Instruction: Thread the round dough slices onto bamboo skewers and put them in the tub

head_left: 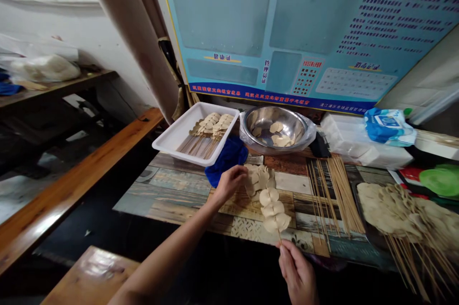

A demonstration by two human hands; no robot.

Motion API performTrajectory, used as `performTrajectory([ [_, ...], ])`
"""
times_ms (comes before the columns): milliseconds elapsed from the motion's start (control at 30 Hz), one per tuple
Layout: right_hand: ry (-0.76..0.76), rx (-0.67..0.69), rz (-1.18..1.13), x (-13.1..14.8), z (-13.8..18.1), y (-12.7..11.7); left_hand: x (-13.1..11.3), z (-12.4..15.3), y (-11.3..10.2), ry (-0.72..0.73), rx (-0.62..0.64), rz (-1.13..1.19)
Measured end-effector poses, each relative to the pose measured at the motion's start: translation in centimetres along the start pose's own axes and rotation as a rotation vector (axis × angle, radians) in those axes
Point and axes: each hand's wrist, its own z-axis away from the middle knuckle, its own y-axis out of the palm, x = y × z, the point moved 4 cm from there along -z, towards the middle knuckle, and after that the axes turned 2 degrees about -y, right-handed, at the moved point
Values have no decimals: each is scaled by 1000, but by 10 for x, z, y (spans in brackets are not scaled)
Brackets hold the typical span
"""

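Note:
My right hand [297, 269] pinches the lower end of a skewer [280, 237] near the table's front edge. Threaded along that skewer are several thin, pale beige round slices [272, 209], one behind another. A heap of similar loose slices [263, 177] lies on the table just beyond the skewer's tip. At the left edge of this heap is my left hand [232, 181], its fingers bent together on a slice. The fingertips are partly hidden, so how firmly they grip cannot be made out.
Behind, a white tray [163, 145] holds finished-looking skewers, beside a steel bowl [299, 128] with a few slices. A blue cloth [227, 154] lies between. To the right are bare sticks [344, 195], a pile of loaded skewers [390, 209] and a wipes pack [389, 125].

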Motion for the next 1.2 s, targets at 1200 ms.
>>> performTrajectory([
  [1200, -56, 204, 124, 9, 5, 21, -24, 24, 6, -256, 110, 440],
])
